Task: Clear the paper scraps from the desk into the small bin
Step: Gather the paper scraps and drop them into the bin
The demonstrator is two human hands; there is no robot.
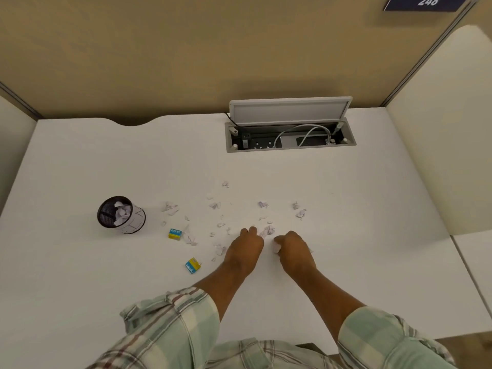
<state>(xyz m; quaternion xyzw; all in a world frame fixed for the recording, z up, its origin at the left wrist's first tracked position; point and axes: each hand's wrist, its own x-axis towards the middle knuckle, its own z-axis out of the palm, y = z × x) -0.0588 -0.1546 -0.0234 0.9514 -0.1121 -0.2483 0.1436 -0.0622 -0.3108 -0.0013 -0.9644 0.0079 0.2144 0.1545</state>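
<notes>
Plaid sleeves point(170, 326) at the bottom edge, rolled up, both forearms reaching out over the white desk point(80, 161). Landmark = small bin point(121, 214), a black mesh cup lying tipped on its side, mouth facing the camera, a few crumpled scraps already inside.

Left hand point(246, 249) is well right of the bin, knuckles up, fingers curled down onto the desk. Fingertips sit at the edge of a small scrap cluster point(267, 231); can't tell if anything is actually pinched. Right hand point(292, 249) is just beyond the left, farther from the bin, fingers folded in around a white scrap point(277, 247) that shows at the thumb side. The two hands are near each other but not touching.

Paper scraps point(215, 205) are strewn across the desk right of the bin, from a clump just beside it point(170, 207) out to a pair far right of it point(299, 210), past both hands. One stray point(225, 184) lies up toward the back.

Two blue-yellow boxes: one point(175, 233) just right of the bin, one point(192, 265) right of it and nearer the camera, tilted.

Cable tray point(290, 137) is set in the desk far behind and right of the bin, lid propped open, white cable and sockets inside. Beige partition point(159, 49) behind, sign "248" point(426, 2) top right.
</notes>
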